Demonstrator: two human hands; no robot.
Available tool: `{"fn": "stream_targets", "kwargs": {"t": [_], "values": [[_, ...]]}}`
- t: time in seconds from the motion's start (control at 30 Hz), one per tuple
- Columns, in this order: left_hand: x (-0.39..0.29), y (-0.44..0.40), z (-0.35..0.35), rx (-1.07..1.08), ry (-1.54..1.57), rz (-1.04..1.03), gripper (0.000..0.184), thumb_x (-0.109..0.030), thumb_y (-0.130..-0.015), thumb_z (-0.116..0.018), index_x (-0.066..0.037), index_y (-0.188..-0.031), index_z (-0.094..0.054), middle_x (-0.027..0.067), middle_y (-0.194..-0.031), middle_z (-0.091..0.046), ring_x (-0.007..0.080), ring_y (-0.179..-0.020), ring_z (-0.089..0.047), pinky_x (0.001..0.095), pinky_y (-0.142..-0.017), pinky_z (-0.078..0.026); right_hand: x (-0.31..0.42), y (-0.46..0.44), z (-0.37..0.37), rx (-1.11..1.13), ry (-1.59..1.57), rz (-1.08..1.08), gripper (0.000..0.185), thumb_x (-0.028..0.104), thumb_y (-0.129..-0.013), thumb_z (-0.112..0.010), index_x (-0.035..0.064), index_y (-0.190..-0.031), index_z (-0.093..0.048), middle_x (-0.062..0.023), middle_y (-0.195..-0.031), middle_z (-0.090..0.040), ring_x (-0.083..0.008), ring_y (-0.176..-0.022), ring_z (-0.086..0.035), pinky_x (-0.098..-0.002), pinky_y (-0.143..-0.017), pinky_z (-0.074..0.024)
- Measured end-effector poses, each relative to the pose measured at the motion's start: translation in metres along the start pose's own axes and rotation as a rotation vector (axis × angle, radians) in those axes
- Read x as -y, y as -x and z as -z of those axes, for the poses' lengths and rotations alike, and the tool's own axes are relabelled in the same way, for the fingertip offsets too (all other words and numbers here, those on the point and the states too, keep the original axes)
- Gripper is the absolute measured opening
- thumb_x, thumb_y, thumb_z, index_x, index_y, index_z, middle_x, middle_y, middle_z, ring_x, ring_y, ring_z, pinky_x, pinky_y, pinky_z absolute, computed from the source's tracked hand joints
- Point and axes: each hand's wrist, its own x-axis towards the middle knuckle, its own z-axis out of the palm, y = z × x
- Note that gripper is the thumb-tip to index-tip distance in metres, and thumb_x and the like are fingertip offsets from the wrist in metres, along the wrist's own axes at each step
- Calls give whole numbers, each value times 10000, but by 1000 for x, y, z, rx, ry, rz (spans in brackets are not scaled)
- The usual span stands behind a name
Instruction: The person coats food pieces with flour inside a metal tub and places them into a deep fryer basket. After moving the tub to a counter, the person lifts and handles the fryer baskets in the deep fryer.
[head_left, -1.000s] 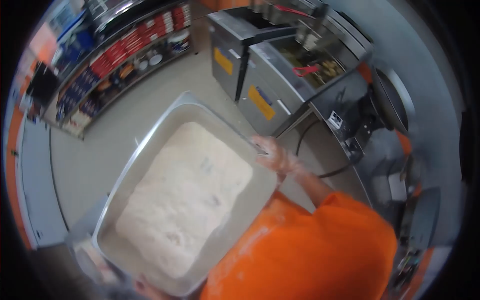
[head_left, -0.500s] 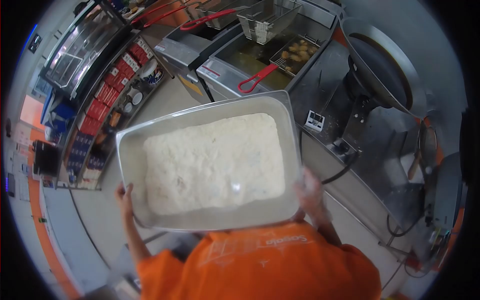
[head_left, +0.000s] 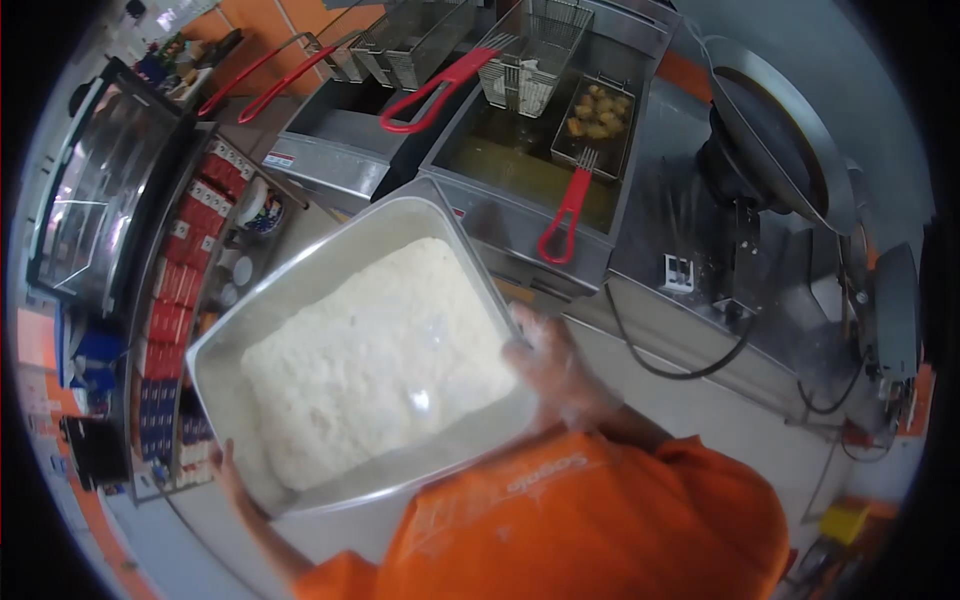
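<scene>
A deep rectangular metal pan [head_left: 225,385] is held up in front of my body, tilted so its inside faces me. White flour [head_left: 370,350] covers its bottom, with an uneven, lumpy surface. My left hand [head_left: 229,478] grips the pan's lower left side, most of its fingers hidden behind the wall. On the opposite short side, my right hand [head_left: 555,368], whitened with flour and slightly blurred, is closed on the pan's edge.
Beyond the pan stands a deep fryer [head_left: 490,165] with a basket of browned food pieces [head_left: 600,110] in oil and a raised basket [head_left: 535,60]. A large wok [head_left: 780,130] is at right. Shelves of red boxes [head_left: 175,285] stand left, and a black hose [head_left: 680,372] hangs below the counter.
The pan has moved left and turned counterclockwise in view, both hands still on it. My view has shifted, bringing more of the fryer and its baskets into sight.
</scene>
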Motion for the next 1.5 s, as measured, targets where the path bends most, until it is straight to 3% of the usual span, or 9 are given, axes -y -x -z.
{"fn": "stream_targets", "kwargs": {"t": [0.33,0.7,0.83,0.93,1.0,1.13,1.33,1.4,1.5], "values": [[-97,-283,-105,375,-25,-315,206,-180,-819,-692,-22,-764,-571,-51,-663,-441,60,-603,-351,262,-523,-263,43,-82,-71,-242,41,-508,325,24,-757,-545,-28,-1077,-570,-97,-794,-615,-130,-704,-537,-293,-675,-450],[-186,-395,-262,566,103,-522,258,-181,-852,-653,-30,-676,-540,-92,-638,-394,30,-607,-332,234,-512,-257,-36,-104,-113,-803,731,-355,198,61,-793,-575,-25,-970,-570,-114,-711,-568,-198,-606,-544,-351,-569,-436],[-171,-421,-301,742,250,-389,273,-203,-878,-639,-73,-671,-518,-111,-633,-373,13,-591,-299,229,-509,-210,-6,-133,-100,-670,242,-549,266,93,-810,-607,-37,-1038,-562,-185,-858,-598,-258,-725,-578,-370,-641,-457],[-169,-428,-314,841,280,-303,221,-209,-888,-627,-65,-733,-561,-108,-676,-422,7,-636,-339,208,-563,-251,27,-161,-100,-279,815,-1022,352,110,-815,-640,-21,-1129,-547,-201,-994,-592,-301,-871,-583,-360,-721,-480],[-178,-433,-309,922,242,-271,183,-215,-896,-612,-60,-800,-603,-102,-729,-496,3,-697,-400,183,-634,-302,27,-172,-107,-508,1504,-127,396,133,-819,-644,31,-1187,-541,-189,-1059,-593,-318,-968,-576,-371,-815,-478],[-192,-428,-313,931,332,-203,175,-224,-892,-616,-66,-817,-607,-95,-745,-500,8,-729,-413,182,-676,-309,72,-310,-177,-146,924,-413,371,107,-831,-606,72,-1197,-554,-141,-1141,-580,-288,-1054,-560,-383,-942,-416],[-212,-416,-316,915,319,-111,195,-262,-874,-642,-68,-857,-637,-83,-781,-527,12,-767,-432,186,-745,-320,-41,-399,-293,567,620,388,305,155,-836,-607,74,-1130,-604,-149,-1123,-589,-295,-1008,-580,-320,-907,-459],[-212,-419,-319,886,299,-91,202,-270,-869,-650,-68,-867,-646,-82,-785,-534,13,-770,-436,185,-752,-322,-39,-399,-286,413,148,-194,174,79,-821,-594,9,-978,-618,-149,-954,-629,-295,-974,-596,-383,-896,-456],[-207,-414,-319,907,321,-57,200,-270,-865,-657,-71,-883,-658,-81,-801,-549,16,-791,-448,197,-761,-334,-42,-413,-252,413,143,-159,202,139,-805,-635,43,-983,-646,-138,-996,-630,-282,-883,-615,-325,-804,-489]]}}
